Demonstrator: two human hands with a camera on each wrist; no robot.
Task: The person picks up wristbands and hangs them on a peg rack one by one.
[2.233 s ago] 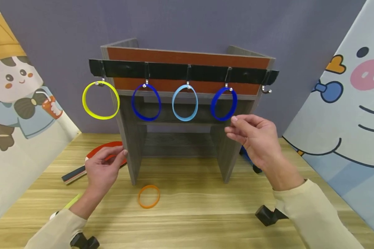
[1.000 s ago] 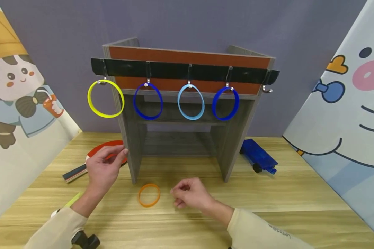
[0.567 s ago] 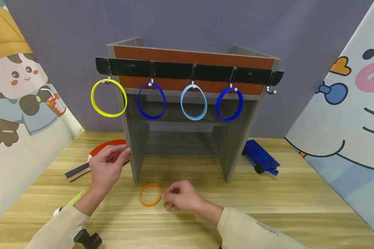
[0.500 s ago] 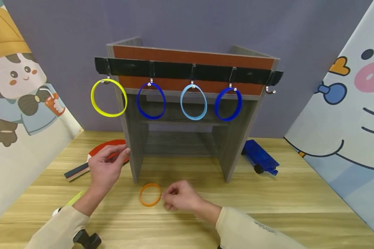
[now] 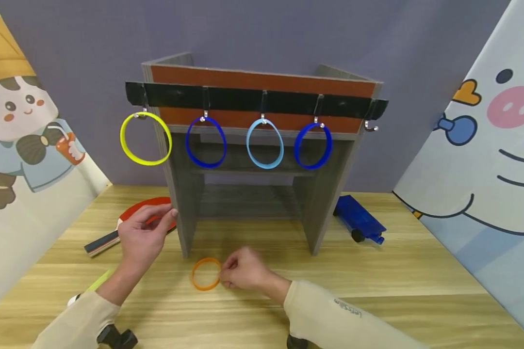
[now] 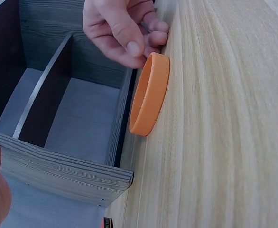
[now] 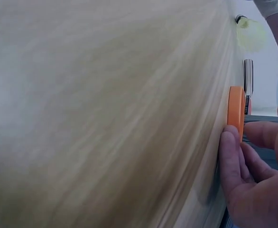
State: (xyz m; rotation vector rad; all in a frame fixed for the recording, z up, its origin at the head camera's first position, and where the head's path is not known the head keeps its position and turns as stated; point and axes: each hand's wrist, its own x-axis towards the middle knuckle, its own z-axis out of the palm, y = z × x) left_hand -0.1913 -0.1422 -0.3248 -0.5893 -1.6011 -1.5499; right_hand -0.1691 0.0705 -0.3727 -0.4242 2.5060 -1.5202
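An orange silicone wristband (image 5: 206, 274) lies on the wooden table in front of the shelf unit. My right hand (image 5: 244, 269) pinches its right edge; the right wrist view has fingertips on both sides of the orange wristband (image 7: 236, 109). The wristband's far end also meets those fingertips in the left wrist view. At the front edge of the shelf's left side panel (image 5: 184, 228), my left hand (image 5: 143, 237) grips with thumb and fingers. Above hang a yellow wristband (image 5: 124, 145), a dark blue one (image 5: 188, 145), a light blue one (image 5: 248, 145) and another dark blue one (image 5: 297, 148).
A black hook rail (image 5: 236, 101) runs across the shelf top; its rightmost metal hook (image 5: 370, 127) carries nothing. A red table tennis paddle (image 5: 102, 243) lies behind my left hand. A blue toy cart (image 5: 359, 217) stands at right. Something yellow-green (image 5: 100, 279) lies by my left forearm.
My right hand has come down from the rightmost dark blue wristband to the table, then moved left until it meets the orange wristband. My left hand keeps its place at the side panel.
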